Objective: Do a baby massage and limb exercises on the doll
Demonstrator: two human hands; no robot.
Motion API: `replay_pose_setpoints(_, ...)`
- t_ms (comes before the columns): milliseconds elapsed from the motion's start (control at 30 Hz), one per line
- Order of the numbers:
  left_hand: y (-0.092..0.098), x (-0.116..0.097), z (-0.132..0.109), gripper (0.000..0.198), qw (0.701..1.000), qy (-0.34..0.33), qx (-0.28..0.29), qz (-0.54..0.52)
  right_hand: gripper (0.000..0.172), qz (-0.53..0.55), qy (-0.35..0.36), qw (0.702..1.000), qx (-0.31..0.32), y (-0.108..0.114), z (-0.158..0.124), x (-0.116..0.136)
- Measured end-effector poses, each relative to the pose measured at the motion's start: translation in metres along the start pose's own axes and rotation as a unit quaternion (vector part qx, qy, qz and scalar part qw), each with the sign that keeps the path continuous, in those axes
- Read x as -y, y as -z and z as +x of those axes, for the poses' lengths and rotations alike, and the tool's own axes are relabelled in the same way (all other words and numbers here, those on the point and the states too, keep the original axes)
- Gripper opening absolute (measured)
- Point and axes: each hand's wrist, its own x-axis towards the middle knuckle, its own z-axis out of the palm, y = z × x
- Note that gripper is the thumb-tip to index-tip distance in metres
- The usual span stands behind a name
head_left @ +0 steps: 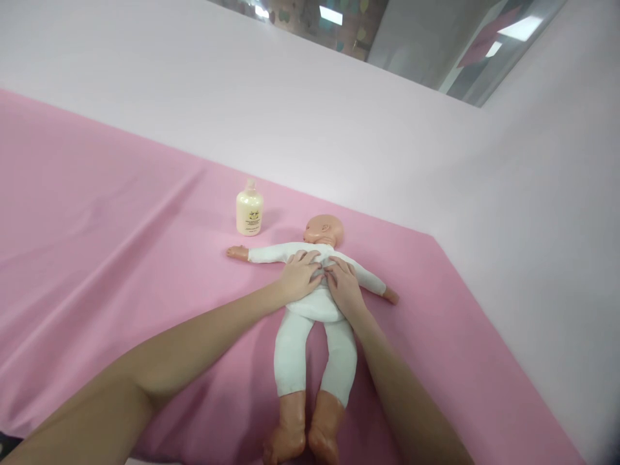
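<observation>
A baby doll (317, 306) with a white cloth body lies face down, its head turned to the left and its arms spread. My left hand (301, 276) rests flat on the left side of its upper back, fingers stretched towards the middle. On the right side of the back lies my right hand (343, 281), fingers extended and slightly bent. The fingertips of both hands come close together near the doll's spine. Neither hand grips anything. Beyond the doll's left-lying arm stands a cream-coloured bottle (248, 216) with a dark printed label, upright.
Under the doll spreads a pink cloth (121, 258) with folds on the left. White walls (271, 116) border it at the back and right. A window (411, 45) with light reflections is set in the wall above.
</observation>
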Motion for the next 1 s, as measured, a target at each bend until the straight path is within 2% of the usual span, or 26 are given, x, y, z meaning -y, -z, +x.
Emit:
replay_pose_setpoints(167,-0.004,0.006,0.002,0.027,0.999,0.002,0.003,-0.033,0.025,0.056,-0.018,0.998,0.006,-0.004,0.003,-0.008)
replay_pose_setpoints(333,-0.010,0.016,0.007,0.030,0.993,0.037,-0.019,-0.107,0.040,0.112,-0.085,0.990,0.030,0.000,0.009,-0.011)
replay_pose_setpoints(467,-0.012,0.019,0.009,0.035,0.990,0.051,-0.033,-0.125,0.041,0.121,-0.104,0.986,0.046,0.004,0.011,-0.009)
replay_pose_setpoints(1000,-0.010,0.016,0.007,0.029,0.996,0.041,-0.036,-0.074,0.022,0.096,-0.096,0.991,0.015,0.000,0.010,-0.009)
